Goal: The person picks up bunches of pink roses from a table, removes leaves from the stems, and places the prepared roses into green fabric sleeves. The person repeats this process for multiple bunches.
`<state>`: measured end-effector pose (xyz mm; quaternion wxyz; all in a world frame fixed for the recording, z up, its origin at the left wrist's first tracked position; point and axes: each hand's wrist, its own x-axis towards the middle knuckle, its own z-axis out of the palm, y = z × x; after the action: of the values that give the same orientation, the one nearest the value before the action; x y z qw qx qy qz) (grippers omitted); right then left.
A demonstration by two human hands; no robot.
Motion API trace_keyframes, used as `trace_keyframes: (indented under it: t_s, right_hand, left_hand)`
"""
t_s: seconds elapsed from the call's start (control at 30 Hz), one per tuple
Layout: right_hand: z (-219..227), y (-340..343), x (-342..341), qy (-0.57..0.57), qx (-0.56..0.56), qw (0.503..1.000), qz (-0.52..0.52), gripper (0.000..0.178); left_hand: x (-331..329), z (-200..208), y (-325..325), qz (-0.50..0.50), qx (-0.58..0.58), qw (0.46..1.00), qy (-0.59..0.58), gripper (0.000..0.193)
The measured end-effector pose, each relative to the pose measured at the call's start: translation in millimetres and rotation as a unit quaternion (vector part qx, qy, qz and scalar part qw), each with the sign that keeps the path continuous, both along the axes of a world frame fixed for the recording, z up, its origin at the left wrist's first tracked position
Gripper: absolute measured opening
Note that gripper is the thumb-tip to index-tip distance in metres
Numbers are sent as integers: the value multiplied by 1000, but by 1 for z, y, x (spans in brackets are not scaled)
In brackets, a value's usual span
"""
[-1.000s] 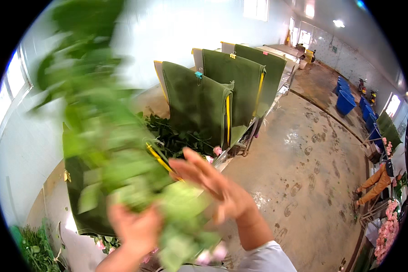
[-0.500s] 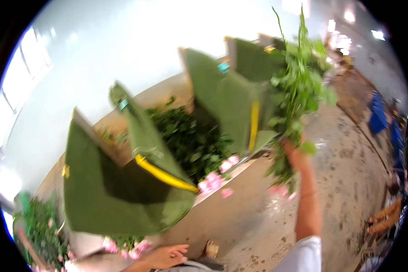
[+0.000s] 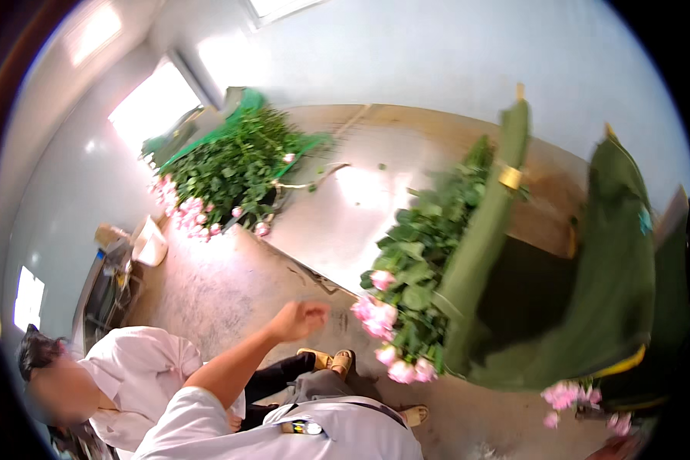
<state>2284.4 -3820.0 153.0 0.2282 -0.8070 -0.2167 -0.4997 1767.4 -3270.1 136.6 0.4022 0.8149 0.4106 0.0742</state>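
Note:
My left hand point(image 3: 300, 320) reaches out over the floor, fingers loosely bent and somewhat blurred, with nothing seen in it. To its right, apart from it, a bunch of pink roses point(image 3: 379, 313) with dark green leaves point(image 3: 418, 261) lies at the table edge against a green cloth divider point(image 3: 479, 264). This divider and another green cloth panel point(image 3: 617, 253) stand up in curved folds. Low at the right rim, a reddish, skin-toned patch point(image 3: 623, 448) may be part of my right hand. It is cut off and its fingers cannot be made out.
A pale table point(image 3: 330, 234) runs along the wall. On its far left part lies a big heap of roses point(image 3: 241, 157) with green netting point(image 3: 226, 130). A co-worker in a white shirt point(image 3: 142, 356) is close at my left. A white bucket point(image 3: 149, 244) stands behind.
The view has swung left, bringing the rose heap and co-worker into sight. My left hand has lifted and stretched forward. The leafy rose bunch my right hand held up is out of sight.

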Motion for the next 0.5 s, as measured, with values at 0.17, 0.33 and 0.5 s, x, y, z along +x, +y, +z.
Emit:
trace_keyframes:
  t_s: [0.17, 0.33, 0.5]
  right_hand:
    - [3, 191, -250, 634, 165, 554, 513, 28]
    - [20, 377, -363, 683, -141, 479, 534, 36]
    - [-4, 573, -428, 623, -164, 556, 525, 26]
  left_hand:
    - [-59, -23, 164, 254, 168, 949, 79, 36]
    - [-123, -23, 330, 335, 249, 906, 72, 41]
    - [-149, -72, 468, 349, 283, 888, 100, 76]
